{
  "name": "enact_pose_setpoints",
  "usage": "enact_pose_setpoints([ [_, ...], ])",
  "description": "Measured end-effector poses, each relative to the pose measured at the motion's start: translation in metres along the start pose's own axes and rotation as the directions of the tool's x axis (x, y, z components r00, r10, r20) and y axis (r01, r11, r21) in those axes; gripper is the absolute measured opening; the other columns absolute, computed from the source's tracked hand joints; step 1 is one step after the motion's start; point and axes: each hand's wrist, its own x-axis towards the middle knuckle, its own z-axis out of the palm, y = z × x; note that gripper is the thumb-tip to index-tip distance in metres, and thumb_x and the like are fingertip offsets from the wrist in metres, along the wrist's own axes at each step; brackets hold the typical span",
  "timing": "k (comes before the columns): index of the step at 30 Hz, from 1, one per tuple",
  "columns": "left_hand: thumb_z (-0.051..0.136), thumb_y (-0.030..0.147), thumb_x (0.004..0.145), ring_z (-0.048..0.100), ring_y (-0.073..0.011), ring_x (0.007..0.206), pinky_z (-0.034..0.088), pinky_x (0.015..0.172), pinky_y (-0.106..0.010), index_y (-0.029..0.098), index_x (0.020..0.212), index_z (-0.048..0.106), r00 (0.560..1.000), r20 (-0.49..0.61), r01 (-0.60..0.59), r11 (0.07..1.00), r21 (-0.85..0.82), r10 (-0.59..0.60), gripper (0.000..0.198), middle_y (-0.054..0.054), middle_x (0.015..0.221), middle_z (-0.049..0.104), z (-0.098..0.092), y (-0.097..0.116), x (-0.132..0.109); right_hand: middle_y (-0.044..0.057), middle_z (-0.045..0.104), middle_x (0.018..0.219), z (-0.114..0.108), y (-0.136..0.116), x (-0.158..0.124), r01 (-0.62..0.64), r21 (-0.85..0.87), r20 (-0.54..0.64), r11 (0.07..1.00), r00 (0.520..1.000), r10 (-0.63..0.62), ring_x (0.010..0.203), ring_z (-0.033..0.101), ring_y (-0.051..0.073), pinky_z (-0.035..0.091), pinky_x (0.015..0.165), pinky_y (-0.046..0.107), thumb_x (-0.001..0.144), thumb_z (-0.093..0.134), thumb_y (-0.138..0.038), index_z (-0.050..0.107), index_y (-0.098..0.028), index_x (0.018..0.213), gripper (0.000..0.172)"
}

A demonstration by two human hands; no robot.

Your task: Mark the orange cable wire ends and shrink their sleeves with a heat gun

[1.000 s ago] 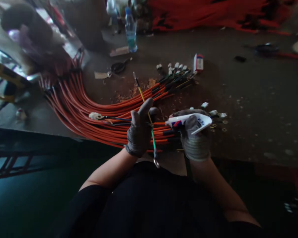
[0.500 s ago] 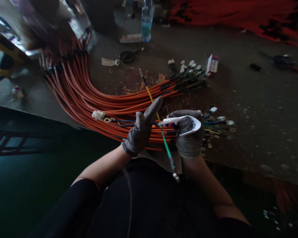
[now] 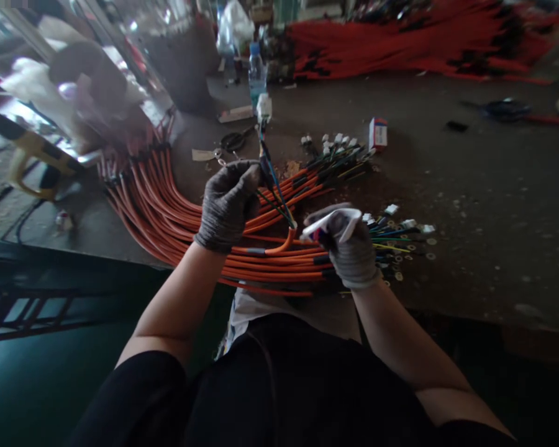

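Observation:
My left hand in a grey knit glove is closed around several thin blue and black wires. They rise from an orange-sheathed cable to a small white connector above my fingers. My right hand, also gloved, grips a white plastic tube with red and blue print. The tube's end points toward the wires, a little apart from them. Beneath both hands lies a curved bundle of orange cables on the dark workbench.
Wire ends with white connectors fan out behind my hands, near a small box. More wires and ring terminals lie to the right. Scissors, a water bottle and red cable heaps lie beyond. A blurred person is at the left.
My left hand has moved up and left, now holding the thin wires with the white connector raised. The yellow-green wire is gone from my hands. The view has shifted.

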Motion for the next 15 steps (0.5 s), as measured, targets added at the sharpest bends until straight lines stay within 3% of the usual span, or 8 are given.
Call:
enact_pose_setpoints([
  [2, 0.08, 0.05, 0.077, 0.043, -0.0033, 0.036, 0.03, 0.03, -0.018, 0.02, 0.086, 0.068, 0.998, 0.006, 0.068, 0.997, -0.049, -0.067, 0.033, 0.003, 0.068, 0.067, -0.003, 0.0, 0.001, 0.001, 0.072, 0.076, 0.004, -0.004, 0.007, 0.109, 0.031, -0.136, 0.994, 0.985, -0.103, 0.056, 0.063, 0.012, 0.046, 0.045, 0.024, 0.088, 0.068, -0.047, 0.07, -0.022, 0.086, 0.025],
  [3, 0.08, 0.048, 0.078, 0.045, -0.0037, 0.037, 0.033, 0.031, -0.018, 0.02, 0.086, 0.068, 0.997, -0.001, 0.083, 0.995, -0.06, -0.083, 0.032, 0.003, 0.069, 0.068, -0.003, 0.0, 0.001, 0.001, 0.072, 0.077, 0.006, -0.005, 0.01, 0.15, 0.035, -0.141, 0.988, 0.98, -0.144, 0.056, 0.063, 0.012, 0.046, 0.044, 0.024, 0.087, 0.069, -0.047, 0.069, -0.023, 0.087, 0.025],
  [7, 0.078, 0.043, 0.081, 0.055, -0.0065, 0.044, 0.042, 0.038, -0.018, 0.02, 0.087, 0.068, 0.992, -0.048, 0.113, 0.99, -0.083, -0.117, 0.026, 0.003, 0.067, 0.066, 0.003, -0.004, 0.001, 0.0, 0.071, 0.079, 0.008, -0.012, 0.011, 0.233, -0.083, -0.051, 0.969, 0.97, -0.237, 0.057, 0.062, 0.013, 0.051, 0.05, 0.027, 0.089, 0.066, -0.048, 0.069, -0.026, 0.087, 0.022],
  [11, 0.078, 0.044, 0.082, 0.056, -0.0079, 0.045, 0.04, 0.038, -0.018, 0.02, 0.085, 0.068, 0.992, -0.061, 0.105, 0.991, -0.087, -0.111, 0.026, 0.004, 0.06, 0.062, 0.008, -0.008, 0.004, 0.002, 0.074, 0.091, 0.006, -0.016, 0.002, 0.437, -0.323, 0.07, 0.839, 0.895, -0.44, 0.085, 0.071, 0.02, 0.06, 0.079, 0.039, 0.089, 0.067, -0.042, 0.073, -0.03, 0.095, 0.014],
  [13, 0.078, 0.046, 0.081, 0.053, -0.0069, 0.042, 0.038, 0.036, -0.017, 0.021, 0.086, 0.068, 0.993, -0.066, 0.097, 0.993, -0.074, -0.102, 0.028, 0.004, 0.059, 0.061, 0.006, -0.008, 0.004, 0.002, 0.075, 0.09, 0.006, -0.011, 0.002, 0.446, -0.305, 0.07, 0.841, 0.892, -0.447, 0.085, 0.071, 0.02, 0.06, 0.079, 0.038, 0.088, 0.069, -0.041, 0.073, -0.028, 0.093, 0.014],
  [15, 0.078, 0.048, 0.08, 0.053, -0.0062, 0.042, 0.038, 0.036, -0.017, 0.021, 0.088, 0.068, 0.993, -0.076, 0.083, 0.995, -0.055, -0.087, 0.03, 0.005, 0.061, 0.062, 0.004, -0.005, 0.0, 0.001, 0.072, 0.08, 0.009, 0.0, 0.007, 0.329, -0.172, -0.062, 0.928, 0.937, -0.344, 0.069, 0.068, 0.016, 0.058, 0.065, 0.033, 0.089, 0.066, -0.043, 0.07, -0.024, 0.088, 0.019],
])
